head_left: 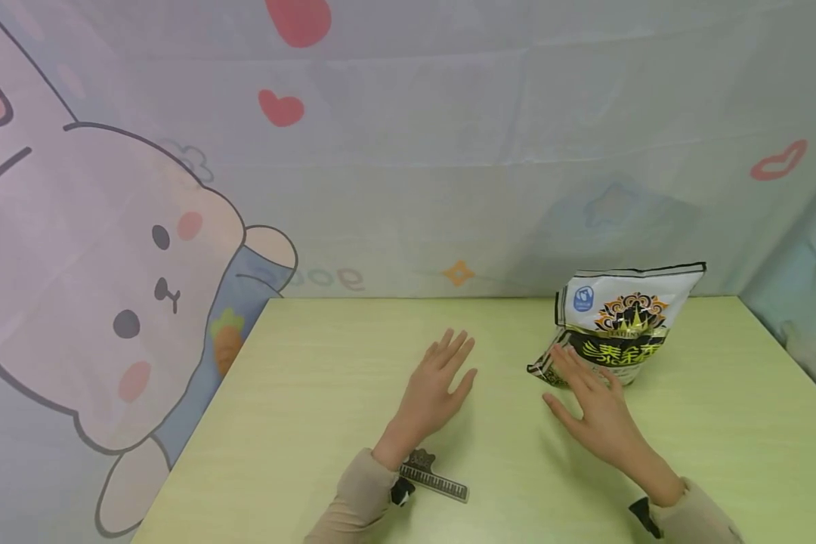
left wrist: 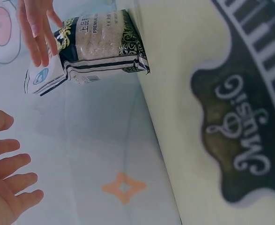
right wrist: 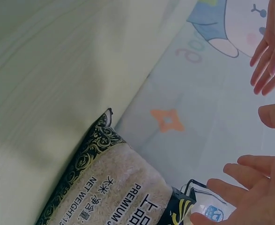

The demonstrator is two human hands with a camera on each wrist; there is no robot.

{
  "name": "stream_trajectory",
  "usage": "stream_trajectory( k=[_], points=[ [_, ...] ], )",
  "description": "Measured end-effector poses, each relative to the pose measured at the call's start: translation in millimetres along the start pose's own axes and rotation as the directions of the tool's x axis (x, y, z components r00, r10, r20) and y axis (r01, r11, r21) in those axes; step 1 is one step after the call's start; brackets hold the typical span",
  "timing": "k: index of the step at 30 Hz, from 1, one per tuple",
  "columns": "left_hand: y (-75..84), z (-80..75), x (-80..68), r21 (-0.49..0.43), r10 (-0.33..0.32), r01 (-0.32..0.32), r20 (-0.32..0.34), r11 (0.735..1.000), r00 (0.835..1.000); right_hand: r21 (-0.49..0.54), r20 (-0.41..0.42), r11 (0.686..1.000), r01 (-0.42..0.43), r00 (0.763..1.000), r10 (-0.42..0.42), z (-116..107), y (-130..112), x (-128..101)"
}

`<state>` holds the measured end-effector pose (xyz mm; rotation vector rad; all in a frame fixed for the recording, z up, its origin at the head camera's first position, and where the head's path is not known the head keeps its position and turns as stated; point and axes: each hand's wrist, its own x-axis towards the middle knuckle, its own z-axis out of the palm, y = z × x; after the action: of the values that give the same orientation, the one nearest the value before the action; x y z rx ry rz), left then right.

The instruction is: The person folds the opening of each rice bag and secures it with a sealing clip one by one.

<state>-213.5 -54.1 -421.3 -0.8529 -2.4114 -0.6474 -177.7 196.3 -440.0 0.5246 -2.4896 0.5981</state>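
A plastic bag of rice point(head_left: 629, 321) with a white top and a black band stands at the back right of the table. My right hand point(head_left: 601, 419) is in front of it, fingers extended; in the head view the fingertips overlap its lower left corner. The right wrist view shows the rice point(right wrist: 123, 187) through the clear pack. My left hand point(head_left: 431, 393) is over the middle of the table with fingers straight, holding nothing. Below its wrist lies a flat dark piece with piano keys and the word Music point(left wrist: 240, 126), partly hidden by the sleeve in the head view.
The pale green table point(head_left: 299, 393) ends at the back against a hanging cloth point(head_left: 408, 189) printed with hearts and a large rabbit. Another stretch of cloth point(head_left: 809, 287) hangs along the right side.
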Motion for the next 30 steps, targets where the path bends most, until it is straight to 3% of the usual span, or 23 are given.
stream_trajectory(
  k=[5, 11, 21, 30],
  points=[
    [1.4, 2.7, 4.1, -0.029, 0.012, -0.013, -0.036, 0.999, 0.999, 0.031, -0.029, 1.000, -0.005, 1.000, 0.006, -2, -2, 3],
    [2.0, 5.3, 11.8, -0.026, 0.089, -0.092, -0.093, 0.995, 0.992, 0.070, -0.071, 0.997, 0.009, 0.997, -0.004, -1, -1, 6],
    [-1.1, 15.5, 24.9, 0.022, 0.173, -0.171, -0.078, 0.985, 0.982, 0.162, -0.141, 0.986, 0.032, 0.990, -0.009, -4, 7, 11],
    [3.0, 22.4, 34.5, 0.036, 0.223, -0.220, -0.089, 0.975, 0.971, 0.175, -0.102, 0.984, -0.016, 0.994, 0.035, -10, 9, 13]
  ],
)
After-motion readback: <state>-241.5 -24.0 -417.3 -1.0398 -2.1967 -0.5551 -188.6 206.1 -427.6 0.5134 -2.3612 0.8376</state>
